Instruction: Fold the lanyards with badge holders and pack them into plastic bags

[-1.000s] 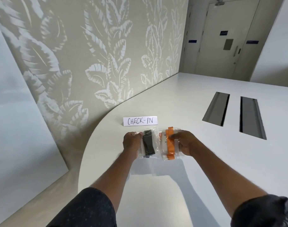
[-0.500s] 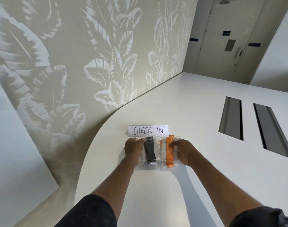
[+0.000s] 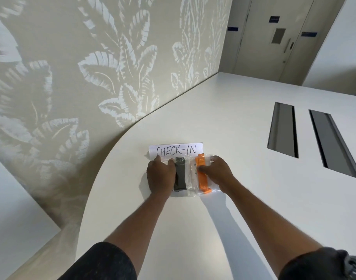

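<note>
Head view: left hand (image 3: 161, 175) grips the black-lanyard bag (image 3: 180, 174), right hand (image 3: 217, 174) pinches the orange-lanyard bag (image 3: 202, 178), both side by side on the tabletop (image 3: 233, 138), touching the CHECK-IN sign (image 3: 176, 150). A forward push could shove the light sign, or slick plastic could slip askew.

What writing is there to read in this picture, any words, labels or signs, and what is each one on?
"CHECK-IN": handwritten in black on the white paper strip on the white table.
Blue signs on the grey doors: too blurred to read.
Small dark marks on the clear plastic bag with the orange lanyard: too small to read.
</note>
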The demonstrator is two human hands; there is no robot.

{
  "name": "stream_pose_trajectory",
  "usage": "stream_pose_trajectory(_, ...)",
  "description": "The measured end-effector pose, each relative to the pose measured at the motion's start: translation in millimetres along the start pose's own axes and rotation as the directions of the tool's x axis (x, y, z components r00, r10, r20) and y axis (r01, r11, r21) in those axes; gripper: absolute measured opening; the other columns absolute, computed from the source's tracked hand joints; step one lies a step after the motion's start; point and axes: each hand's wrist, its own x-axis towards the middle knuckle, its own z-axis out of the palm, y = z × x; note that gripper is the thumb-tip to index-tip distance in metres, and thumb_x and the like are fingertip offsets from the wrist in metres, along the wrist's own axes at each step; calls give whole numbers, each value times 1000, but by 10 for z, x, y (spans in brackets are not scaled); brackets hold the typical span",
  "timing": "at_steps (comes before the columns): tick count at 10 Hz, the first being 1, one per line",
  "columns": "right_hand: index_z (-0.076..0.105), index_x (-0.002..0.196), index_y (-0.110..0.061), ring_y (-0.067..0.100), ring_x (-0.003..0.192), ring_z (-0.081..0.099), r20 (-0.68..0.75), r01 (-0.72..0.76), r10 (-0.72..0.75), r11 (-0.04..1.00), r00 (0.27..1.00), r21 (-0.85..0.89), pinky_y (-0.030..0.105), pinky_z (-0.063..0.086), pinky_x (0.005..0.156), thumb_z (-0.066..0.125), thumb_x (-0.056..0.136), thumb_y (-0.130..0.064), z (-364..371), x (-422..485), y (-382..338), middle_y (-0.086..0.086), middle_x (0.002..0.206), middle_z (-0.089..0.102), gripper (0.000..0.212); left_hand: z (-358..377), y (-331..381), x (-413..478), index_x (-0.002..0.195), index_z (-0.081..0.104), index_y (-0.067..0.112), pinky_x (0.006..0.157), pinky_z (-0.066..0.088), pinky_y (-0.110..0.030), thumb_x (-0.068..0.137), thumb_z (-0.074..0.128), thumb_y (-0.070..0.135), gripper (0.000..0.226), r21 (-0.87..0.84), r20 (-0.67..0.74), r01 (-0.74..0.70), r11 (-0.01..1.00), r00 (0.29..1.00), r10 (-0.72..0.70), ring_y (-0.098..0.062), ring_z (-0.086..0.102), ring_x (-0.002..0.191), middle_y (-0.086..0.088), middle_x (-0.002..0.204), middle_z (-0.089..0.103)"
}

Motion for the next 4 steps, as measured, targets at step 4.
stream_pose_trajectory(4,26,148,-8,39,134,35,-137,9,-50,958,989,-287,49,32,105,59,81,-65,-50,-158,-5,15,148,37,94,-103,22,-54,133,54,6,101,41,-44,93,55,39,52,49,-15,-84,995,996,85,-40,48,121,-21,131,53)
